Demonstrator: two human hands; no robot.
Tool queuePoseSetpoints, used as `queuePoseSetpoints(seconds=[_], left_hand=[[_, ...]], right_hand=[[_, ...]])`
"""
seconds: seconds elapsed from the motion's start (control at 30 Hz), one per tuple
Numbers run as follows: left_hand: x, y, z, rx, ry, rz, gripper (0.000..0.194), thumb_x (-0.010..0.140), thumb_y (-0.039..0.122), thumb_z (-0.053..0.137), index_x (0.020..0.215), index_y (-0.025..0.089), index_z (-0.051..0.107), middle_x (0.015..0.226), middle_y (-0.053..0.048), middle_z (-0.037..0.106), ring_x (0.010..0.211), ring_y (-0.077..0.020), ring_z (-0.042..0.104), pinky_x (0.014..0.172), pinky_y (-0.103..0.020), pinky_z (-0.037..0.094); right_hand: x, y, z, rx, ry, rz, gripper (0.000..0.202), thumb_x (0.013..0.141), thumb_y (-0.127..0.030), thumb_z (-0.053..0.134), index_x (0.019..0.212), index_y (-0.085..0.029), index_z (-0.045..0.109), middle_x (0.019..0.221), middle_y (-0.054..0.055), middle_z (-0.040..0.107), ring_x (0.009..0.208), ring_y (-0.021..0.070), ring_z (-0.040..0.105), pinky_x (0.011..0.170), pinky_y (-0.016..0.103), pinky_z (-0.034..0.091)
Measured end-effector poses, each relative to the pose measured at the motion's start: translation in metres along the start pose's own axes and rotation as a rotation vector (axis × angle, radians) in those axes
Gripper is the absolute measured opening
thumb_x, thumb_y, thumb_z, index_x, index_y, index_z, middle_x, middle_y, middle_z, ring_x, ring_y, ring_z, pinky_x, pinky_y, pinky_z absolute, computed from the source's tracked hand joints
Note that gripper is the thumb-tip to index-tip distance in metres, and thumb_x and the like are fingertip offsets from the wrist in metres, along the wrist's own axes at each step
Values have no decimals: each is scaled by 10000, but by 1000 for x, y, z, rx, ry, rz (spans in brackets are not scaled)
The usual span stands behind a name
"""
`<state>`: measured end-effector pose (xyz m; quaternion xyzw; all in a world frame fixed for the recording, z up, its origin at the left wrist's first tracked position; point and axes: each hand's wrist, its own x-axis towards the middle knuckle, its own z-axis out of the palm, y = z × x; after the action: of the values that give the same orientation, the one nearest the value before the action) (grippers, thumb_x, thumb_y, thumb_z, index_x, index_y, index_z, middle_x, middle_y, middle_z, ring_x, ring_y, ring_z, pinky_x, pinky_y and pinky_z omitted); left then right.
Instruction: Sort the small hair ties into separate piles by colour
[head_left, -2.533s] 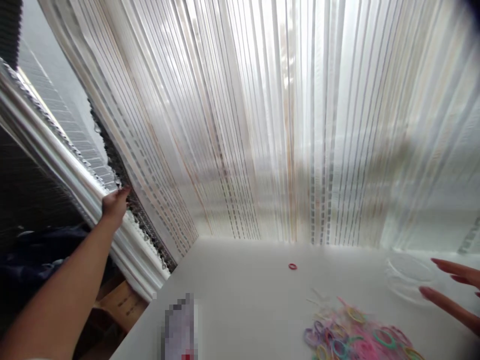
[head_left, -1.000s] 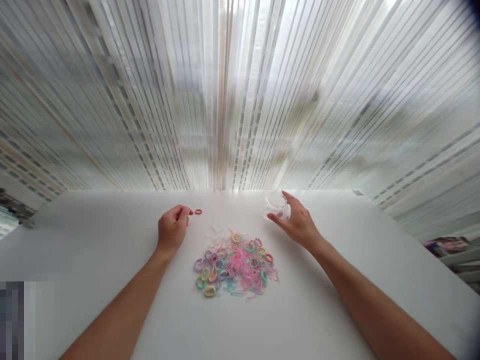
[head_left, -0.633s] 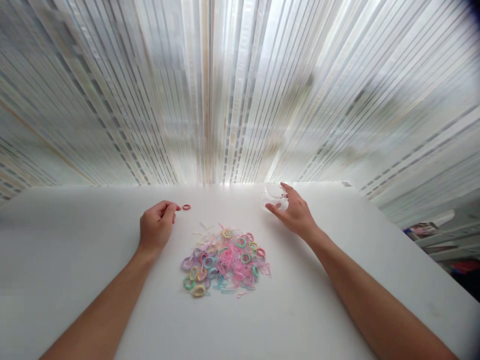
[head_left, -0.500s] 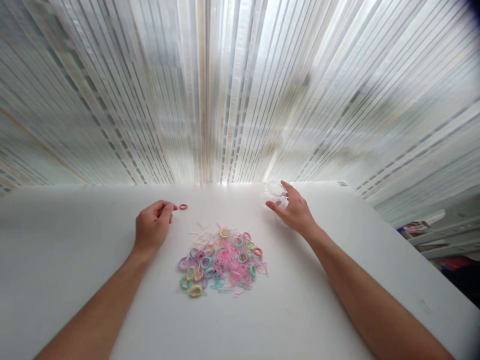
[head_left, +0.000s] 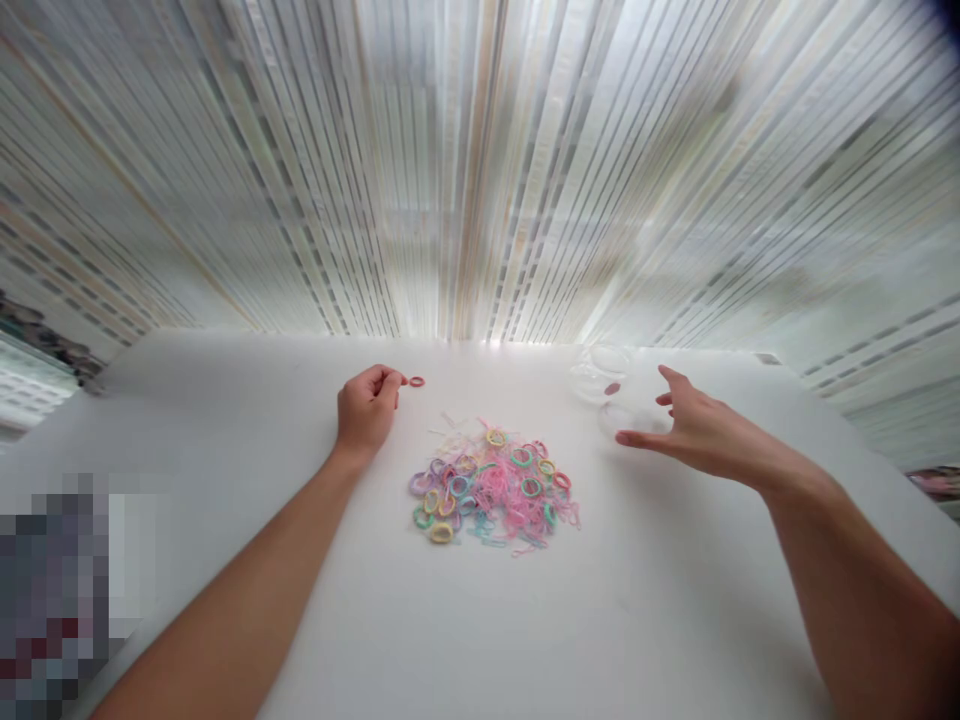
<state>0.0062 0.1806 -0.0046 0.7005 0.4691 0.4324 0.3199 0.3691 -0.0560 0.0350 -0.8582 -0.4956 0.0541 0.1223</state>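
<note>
A red hair tie (head_left: 417, 381) is at the fingertips of my left hand (head_left: 366, 408), which is closed in a pinch on its near edge. My right hand (head_left: 694, 425) is open, thumb and fingers spread, with nothing in it. Left of it stands a clear round container (head_left: 589, 385), and a small dark-red spot shows in or through it. Another clear round piece (head_left: 616, 420) lies close to my right thumb; its outline is faint. Between my hands is a pile of pastel hair ties and small elastic bands (head_left: 491, 490), pink, green, yellow, purple and blue.
Everything lies on a white table (head_left: 465, 630). Along its far edge hangs a pale striped curtain or sheet (head_left: 480, 200). At the lower left is a pixelated area (head_left: 52, 590). Dark items show beyond the left edge.
My right hand has moved right, away from the clear container, and its fingers have spread wider. My left hand stays by the red hair tie. The whole view has shifted.
</note>
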Motion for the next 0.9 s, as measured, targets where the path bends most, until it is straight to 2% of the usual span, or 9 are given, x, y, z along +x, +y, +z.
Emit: queuePoseSetpoints(seconds=[0.07,0.17,0.27,0.4,0.57,0.63,0.73,0.8,0.9], left_hand=[[0,-1,0,-4,-19,-6,258,843,363,545,729,195,704,512,30,523,495,-122,465,499,-244,342],[-2,-3,-1,-28,-20,-3,257,849,373,546,755,192,703,525,29,525,507,-121,472,501,-237,343],[-3,-1,-4,-63,-26,1,242,841,381,568,766,188,694,538,29,536,508,-115,474,502,-230,353],[-7,11,-7,-75,-74,11,226,819,391,632,766,179,690,637,-7,652,560,-120,534,545,-230,410],[-25,23,-7,27,-173,109,241,834,418,652,828,190,730,902,-48,760,636,-129,592,617,-243,462],[-35,21,-9,38,-109,144,235,852,414,637,825,193,711,789,-21,721,594,-122,562,579,-237,436],[-42,10,-15,82,-42,169,208,855,392,634,799,199,688,572,40,536,509,-104,450,520,-233,367],[-41,4,-18,46,-2,143,218,864,392,621,786,196,675,556,47,485,497,-101,404,492,-236,321],[-36,2,-19,6,13,114,237,874,388,602,769,191,678,563,38,491,500,-106,388,483,-245,293]], right_hand=[[-6,-12,-5,30,76,-14,1120,652,-774,728,1503,-117,413,1157,213,707,953,383,701,781,488,563],[-19,-50,-6,184,221,-115,626,824,-671,632,1220,-186,644,992,136,737,788,274,697,710,409,558],[-33,-88,7,329,194,-294,381,906,-547,595,1038,-205,699,900,91,729,749,226,674,682,366,544],[-38,-106,26,389,89,-411,300,933,-456,591,1049,-206,708,951,83,736,792,217,674,676,349,540],[-31,-96,23,446,61,-326,265,917,-420,605,978,-210,753,811,41,741,646,177,641,648,331,524],[-31,-97,23,454,32,-330,243,902,-408,619,936,-216,765,777,31,739,621,171,630,627,319,513],[-35,-101,29,462,-26,-354,214,892,-379,627,893,-224,774,770,24,741,610,163,617,609,305,497],[-36,-104,34,463,-44,-353,207,890,-368,624,879,-228,777,771,19,742,611,160,611,604,299,485],[-32,-106,37,457,-54,-322,213,889,-362,616,878,-224,777,757,14,739,608,158,602,600,296,469]])
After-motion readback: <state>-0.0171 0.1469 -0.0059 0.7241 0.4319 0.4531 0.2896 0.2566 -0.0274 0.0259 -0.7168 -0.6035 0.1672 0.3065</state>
